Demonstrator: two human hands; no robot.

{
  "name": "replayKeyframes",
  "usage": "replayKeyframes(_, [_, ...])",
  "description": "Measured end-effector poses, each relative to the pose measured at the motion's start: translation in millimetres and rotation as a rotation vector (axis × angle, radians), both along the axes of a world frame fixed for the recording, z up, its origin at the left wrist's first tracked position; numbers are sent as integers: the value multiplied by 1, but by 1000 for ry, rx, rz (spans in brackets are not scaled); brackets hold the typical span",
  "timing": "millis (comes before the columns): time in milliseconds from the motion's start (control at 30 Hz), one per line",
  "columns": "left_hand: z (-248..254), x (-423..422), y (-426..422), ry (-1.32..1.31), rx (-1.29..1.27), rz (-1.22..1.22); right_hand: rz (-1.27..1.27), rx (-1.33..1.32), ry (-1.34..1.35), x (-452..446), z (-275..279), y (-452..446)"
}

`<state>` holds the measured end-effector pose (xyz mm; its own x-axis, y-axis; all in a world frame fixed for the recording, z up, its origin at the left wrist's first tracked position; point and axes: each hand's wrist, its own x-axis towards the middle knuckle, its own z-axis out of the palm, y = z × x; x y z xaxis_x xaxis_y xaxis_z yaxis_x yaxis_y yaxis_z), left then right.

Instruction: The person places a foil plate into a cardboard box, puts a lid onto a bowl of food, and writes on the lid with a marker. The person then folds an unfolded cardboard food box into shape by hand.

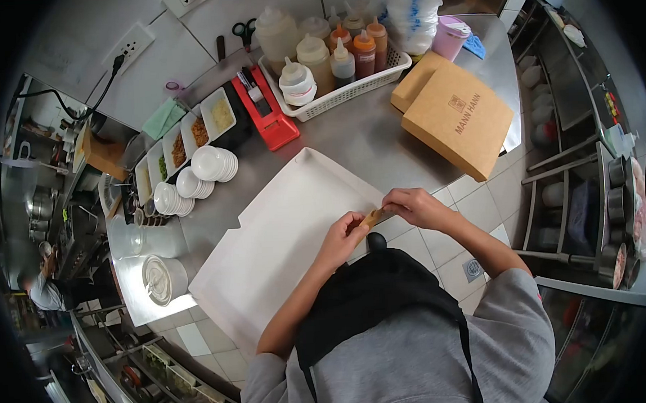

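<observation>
A large flat sheet of box cardboard (284, 210), white on the face I see, lies across the counter's near side and overhangs its edge. At its near right corner, a small brown flap (372, 217) shows between my hands. My left hand (345, 238) is closed on this flap, thumb and fingers pinching it. My right hand (415, 207) pinches the sheet's edge just to the right, its fingertips bent together. Part of the flap is hidden by my fingers.
Brown boxes (463, 116) stand at the counter's right. Behind are a white basket (354, 88) of squeeze bottles and a red tape dispenser (268, 110). Stacked white lids (213, 164), food trays (222, 114) and a round tub (164, 279) stand left. Another person (49, 289) works far left.
</observation>
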<state>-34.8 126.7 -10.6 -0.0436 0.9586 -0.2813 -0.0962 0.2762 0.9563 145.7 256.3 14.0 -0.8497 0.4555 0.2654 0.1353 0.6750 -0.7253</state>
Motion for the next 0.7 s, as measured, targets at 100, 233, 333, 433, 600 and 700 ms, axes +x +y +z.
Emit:
replayKeyframes(100, [3,1,0,13,-14,-23,69,226,-64,-3,6,-5])
replayKeyframes(233, [-4,2,0,47,3,-11,145,452,-149,-5,1,-9])
replayKeyframes(333, [-2,4,-3,119,-56,40,198,561,-236,-5,4,-17])
replayKeyframes(433, [1,10,-8,296,-4,74,229,652,-328,-12,7,-28])
replayKeyframes(600, [19,20,-2,529,146,135,220,738,-411,-20,8,-31])
replayKeyframes(700, [24,21,2,613,233,140,192,519,-360,-16,12,-20])
